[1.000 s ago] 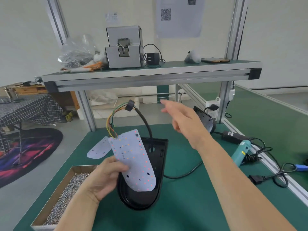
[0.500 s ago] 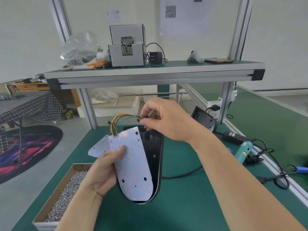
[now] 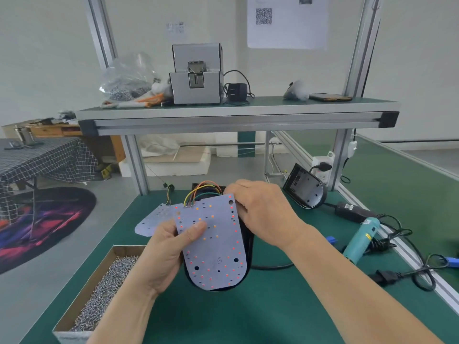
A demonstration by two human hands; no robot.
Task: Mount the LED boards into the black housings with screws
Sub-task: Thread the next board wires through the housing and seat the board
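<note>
A white LED board [image 3: 216, 249] with red and orange LEDs and coloured wires at its top lies over a black housing [image 3: 249, 244], covering most of it. My left hand [image 3: 169, 252] grips the board's left edge, thumb on its face. My right hand [image 3: 263, 214] holds the board's upper right corner, fingers curled over the edge. A second white LED board [image 3: 152, 220] lies flat on the mat behind my left hand. A second black housing [image 3: 306, 188] stands tilted at the back right.
A cardboard box of screws [image 3: 99, 291] sits at the front left. A teal electric screwdriver [image 3: 361, 240] lies at the right among black cables and a power adapter [image 3: 352, 211]. A shelf [image 3: 236, 112] above holds a grey screw feeder [image 3: 196, 75].
My right hand came back from reaching forward, took the wires, then dropped to the board's upper right corner. The board has swung from tilted up to lying flatter over the housing.
</note>
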